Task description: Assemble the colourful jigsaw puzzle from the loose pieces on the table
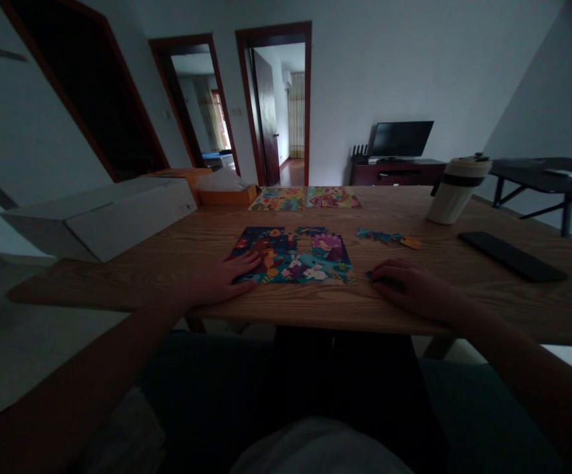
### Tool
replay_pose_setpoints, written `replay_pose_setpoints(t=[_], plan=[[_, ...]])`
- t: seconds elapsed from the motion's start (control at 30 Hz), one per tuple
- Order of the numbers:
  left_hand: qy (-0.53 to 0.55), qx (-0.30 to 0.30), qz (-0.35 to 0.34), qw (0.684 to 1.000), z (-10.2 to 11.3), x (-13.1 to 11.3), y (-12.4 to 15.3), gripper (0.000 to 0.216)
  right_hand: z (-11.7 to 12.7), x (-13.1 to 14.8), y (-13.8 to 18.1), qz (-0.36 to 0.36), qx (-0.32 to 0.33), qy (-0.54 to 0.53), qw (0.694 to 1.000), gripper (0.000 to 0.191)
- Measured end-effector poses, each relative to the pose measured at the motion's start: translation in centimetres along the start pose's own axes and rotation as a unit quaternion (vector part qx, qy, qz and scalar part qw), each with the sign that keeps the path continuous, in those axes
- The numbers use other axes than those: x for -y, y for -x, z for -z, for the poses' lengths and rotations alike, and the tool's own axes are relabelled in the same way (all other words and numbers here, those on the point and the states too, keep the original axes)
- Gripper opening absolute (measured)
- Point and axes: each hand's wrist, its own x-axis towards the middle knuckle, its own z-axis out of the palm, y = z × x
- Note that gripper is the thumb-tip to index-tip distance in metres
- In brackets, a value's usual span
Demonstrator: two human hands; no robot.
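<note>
On the tabletop (112, 280), my right hand (407, 284) pinches a small piece (368, 273), mostly hidden; well apart, my left hand (231, 273) lies spread on the left edge of the puzzle (310, 264). I would steady it lightly and align edges before pressing. Beyond, loose pieces (383, 237) blur in dimness.
</note>
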Motion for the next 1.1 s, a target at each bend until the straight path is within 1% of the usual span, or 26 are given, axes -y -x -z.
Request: replay_pose_setpoints(t=[0.07, 0.13, 0.2, 0.27, 0.3, 0.37, 0.47, 0.5, 0.57, 0.67, 0.77, 0.8, 0.83, 0.9, 0.93, 0.97, 1.03, 1.1], plan=[[0.021, -0.017, 0.015, 1.0, 0.1, 0.3, 0.2, 0.064, 0.0, -0.1, 0.0, 0.006, -0.001, 0.011, 1.0, 0.029], [0.06, -0.065, 0.06, 0.994, 0.5, 0.6, 0.5, 0.064, 0.0, -0.3, 0.1, 0.008, -0.008, 0.024, 1.0, 0.033], [0.098, -0.121, 0.11, 0.982, 1.1, 0.7, 0.9, 0.064, 0.0, -0.5, 0.3, 0.004, -0.01, 0.029, 1.0, 0.039], [0.116, -0.155, 0.14, 0.971, 1.6, 0.6, 1.3, 0.064, 0.0, -0.4, 1.0, 0.0, 0.005, 0.025, 1.0, 0.044], [0.117, -0.164, 0.142, 0.969, 1.8, 0.4, 1.5, 0.065, 0.0, -0.3, 1.4, -0.001, 0.017, 0.023, 1.0, 0.046], [0.111, -0.171, 0.122, 0.971, 1.9, 0.0, 1.5, 0.065, 0.2, 0.3, 2.6, -0.003, 0.045, 0.026, 0.999, 0.052], [0.1, -0.171, 0.062, 0.978, 1.9, -1.0, 1.0, 0.062, 0.3, 1.4, 4.8, 0.007, 0.061, 0.041, 0.997, 0.059], [0.096, -0.174, 0.042, 0.979, 1.9, -1.3, 0.7, 0.061, 0.4, 1.7, 5.4, 0.016, 0.056, 0.044, 0.997, 0.058], [0.093, -0.183, 0.0, 0.979, 2.3, -2.2, -0.4, 0.058, 0.7, 2.3, 6.3, 0.041, 0.037, 0.043, 0.998, 0.048], [0.11, -0.196, -0.061, 0.972, 3.5, -4.1, -2.8, 0.05, 1.7, 3.0, 6.0, 0.076, 0.028, 0.021, 0.997, 0.036], [0.158, -0.174, -0.066, 0.97, 4.8, -6.3, -6.4, 0.042, 3.2, 3.7, 3.4, 0.094, 0.006, 0.006, 0.996, 0.031], [0.192, -0.158, -0.063, 0.967, 5.1, -7.0, -7.9, 0.039, 3.6, 3.9, 2.0, 0.105, -0.019, 0.008, 0.994, 0.03], [0.241, -0.123, -0.074, 0.96, 5.2, -7.7, -9.4, 0.036, 3.8, 4.1, 0.4, 0.1, -0.049, 0.02, 0.994, 0.03], [0.364, -0.064, -0.089, 0.925, 5.2, -8.9, -12.5, 0.036, 3.8, 4.1, -3.3, 0.114, -0.122, 0.047, 0.985, 0.03], [0.419, -0.03, -0.086, 0.903, 5.0, -9.3, -13.9, 0.038, 3.6, 3.9, -5.2, 0.117, -0.147, 0.06, 0.98, 0.03], [0.464, -0.016, -0.085, 0.881, 4.6, -9.5, -15.2, 0.039, 3.4, 3.7, -7.0, 0.118, -0.164, 0.069, 0.977, 0.03], [0.533, -0.044, -0.08, 0.841, 3.8, -9.4, -17.0, 0.038, 2.8, 3.0, -10.2, 0.124, -0.158, 0.076, 0.977, 0.03], [0.59, -0.092, -0.087, 0.798, 3.0, -8.7, -17.9, 0.034, 2.2, 2.2, -12.4, 0.136, -0.151, 0.064, 0.977, 0.031]])
